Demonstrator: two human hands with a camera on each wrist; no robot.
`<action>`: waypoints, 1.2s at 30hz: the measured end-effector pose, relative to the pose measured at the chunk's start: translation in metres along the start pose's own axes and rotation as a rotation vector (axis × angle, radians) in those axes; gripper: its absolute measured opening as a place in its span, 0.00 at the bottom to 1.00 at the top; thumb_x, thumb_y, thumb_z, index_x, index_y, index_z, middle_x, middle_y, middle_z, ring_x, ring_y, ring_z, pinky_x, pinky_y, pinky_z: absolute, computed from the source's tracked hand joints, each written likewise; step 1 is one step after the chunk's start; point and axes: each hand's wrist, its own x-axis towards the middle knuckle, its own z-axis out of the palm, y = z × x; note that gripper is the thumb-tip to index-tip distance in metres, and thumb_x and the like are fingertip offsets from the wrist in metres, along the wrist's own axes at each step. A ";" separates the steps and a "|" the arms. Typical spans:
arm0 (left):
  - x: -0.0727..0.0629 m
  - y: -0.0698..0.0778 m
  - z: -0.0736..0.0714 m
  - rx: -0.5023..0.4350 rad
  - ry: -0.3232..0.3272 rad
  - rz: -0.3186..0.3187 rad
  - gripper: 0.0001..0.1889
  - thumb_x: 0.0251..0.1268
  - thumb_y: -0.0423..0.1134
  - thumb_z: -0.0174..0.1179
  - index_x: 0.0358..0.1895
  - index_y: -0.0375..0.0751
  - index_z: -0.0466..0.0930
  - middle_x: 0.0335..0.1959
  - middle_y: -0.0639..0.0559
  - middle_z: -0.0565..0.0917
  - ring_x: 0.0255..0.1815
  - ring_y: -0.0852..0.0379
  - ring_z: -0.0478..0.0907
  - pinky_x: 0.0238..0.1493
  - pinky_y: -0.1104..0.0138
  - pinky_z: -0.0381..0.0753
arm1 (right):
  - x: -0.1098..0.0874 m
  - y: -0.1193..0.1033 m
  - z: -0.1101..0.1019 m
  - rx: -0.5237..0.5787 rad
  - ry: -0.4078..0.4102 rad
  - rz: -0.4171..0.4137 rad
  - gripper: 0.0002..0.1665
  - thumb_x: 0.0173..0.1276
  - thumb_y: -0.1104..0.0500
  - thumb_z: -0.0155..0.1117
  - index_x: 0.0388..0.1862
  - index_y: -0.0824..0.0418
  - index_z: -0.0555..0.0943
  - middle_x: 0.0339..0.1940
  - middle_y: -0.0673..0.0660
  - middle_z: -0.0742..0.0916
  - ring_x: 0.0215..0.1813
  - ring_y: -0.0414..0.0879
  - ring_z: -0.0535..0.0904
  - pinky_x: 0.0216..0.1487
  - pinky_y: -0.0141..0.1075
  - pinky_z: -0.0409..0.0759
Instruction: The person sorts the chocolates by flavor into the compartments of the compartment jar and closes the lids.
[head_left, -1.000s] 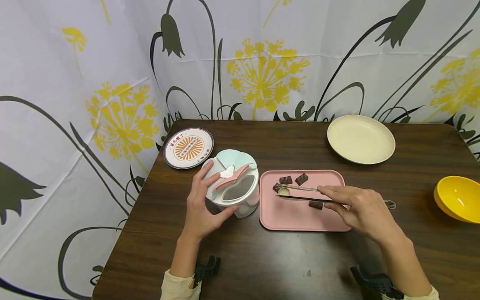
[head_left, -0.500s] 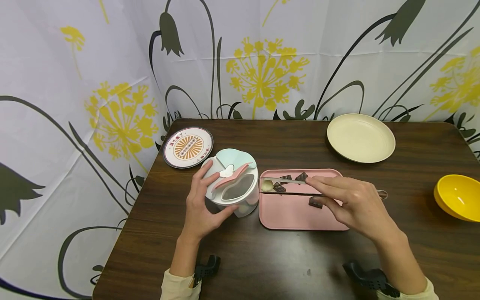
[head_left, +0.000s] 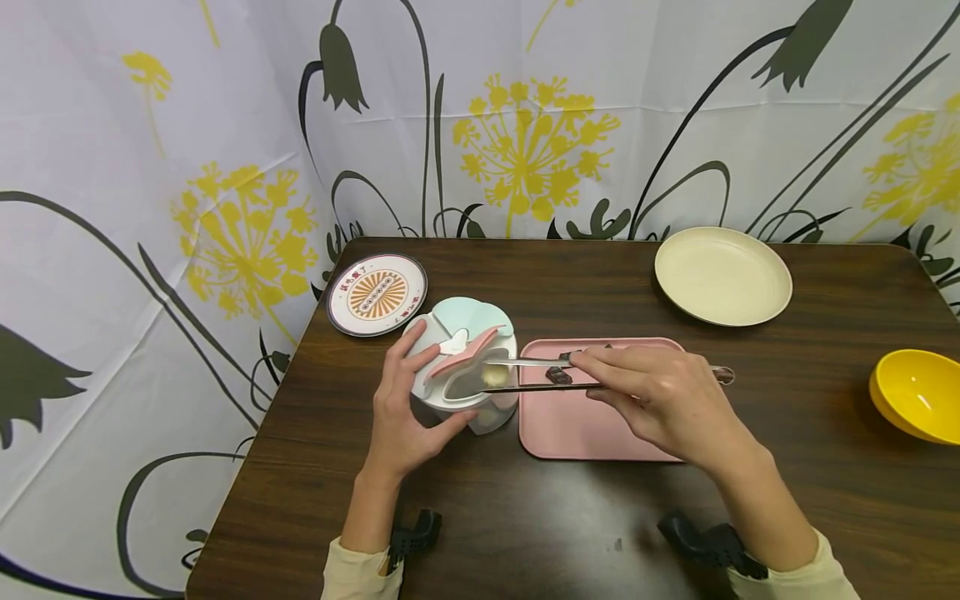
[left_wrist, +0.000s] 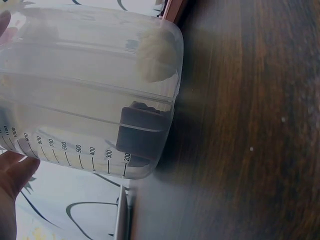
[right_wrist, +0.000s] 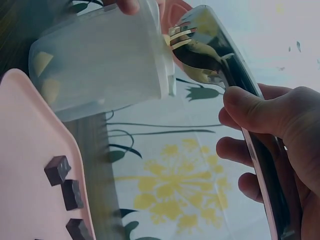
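My left hand [head_left: 405, 417] grips a translucent storage container [head_left: 491, 421] by its rim, thumb in front and fingers behind. Its lid has several coloured flaps, and the pink flap [head_left: 459, 358] is raised over an opening. In the left wrist view, dark chocolate pieces [left_wrist: 142, 127] and a pale piece [left_wrist: 157, 55] lie at the container's bottom, beside a printed scale. My right hand [head_left: 667, 400] holds metal tongs [right_wrist: 245, 75], with a fork-like end and a spoon-like end. Between the tongs' ends is a pale yellowish piece [head_left: 495, 375], right over the opening.
A pink tray [head_left: 600, 433] with several dark chocolate pieces [right_wrist: 57, 170] stands against the container's right side. Behind are a patterned plate [head_left: 377, 296] at left and a cream plate [head_left: 723, 275] at right. A yellow bowl [head_left: 915, 396] sits far right.
My right hand has moved left with the tongs, carrying the pale piece from the tray to over the container's opening. The left hand and container have stayed in place.
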 end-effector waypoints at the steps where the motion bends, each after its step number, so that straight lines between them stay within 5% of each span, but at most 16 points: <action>1: 0.000 0.000 0.000 0.000 0.000 -0.001 0.42 0.48 0.64 0.71 0.62 0.40 0.74 0.73 0.45 0.64 0.73 0.42 0.60 0.70 0.52 0.60 | 0.001 0.000 0.001 0.003 -0.003 -0.002 0.21 0.61 0.57 0.71 0.55 0.54 0.86 0.49 0.51 0.88 0.48 0.50 0.85 0.42 0.50 0.81; 10: 0.001 0.000 0.000 -0.009 0.008 0.013 0.42 0.47 0.63 0.71 0.61 0.39 0.74 0.72 0.43 0.64 0.72 0.41 0.60 0.70 0.53 0.60 | 0.013 0.001 0.008 0.008 0.028 -0.095 0.23 0.55 0.62 0.74 0.53 0.57 0.86 0.50 0.50 0.88 0.45 0.45 0.86 0.40 0.44 0.82; 17: 0.003 0.004 0.000 -0.026 0.017 0.019 0.42 0.48 0.63 0.71 0.60 0.35 0.74 0.72 0.40 0.65 0.72 0.40 0.60 0.70 0.54 0.59 | 0.014 0.000 0.009 0.001 -0.016 -0.045 0.25 0.54 0.60 0.76 0.54 0.55 0.86 0.51 0.48 0.88 0.47 0.45 0.86 0.42 0.44 0.82; 26: 0.013 0.031 -0.006 -0.063 0.031 0.033 0.39 0.52 0.58 0.72 0.56 0.28 0.73 0.68 0.31 0.67 0.70 0.36 0.62 0.70 0.55 0.60 | 0.015 0.000 0.007 0.011 -0.070 -0.007 0.28 0.56 0.59 0.76 0.58 0.53 0.84 0.51 0.48 0.87 0.46 0.42 0.86 0.40 0.43 0.82; 36: 0.014 0.035 -0.006 -0.067 0.024 0.022 0.38 0.51 0.55 0.73 0.56 0.28 0.73 0.68 0.31 0.66 0.70 0.36 0.62 0.70 0.55 0.60 | 0.015 -0.001 0.006 0.011 -0.080 0.006 0.28 0.56 0.59 0.76 0.58 0.54 0.84 0.52 0.48 0.87 0.48 0.42 0.85 0.42 0.43 0.82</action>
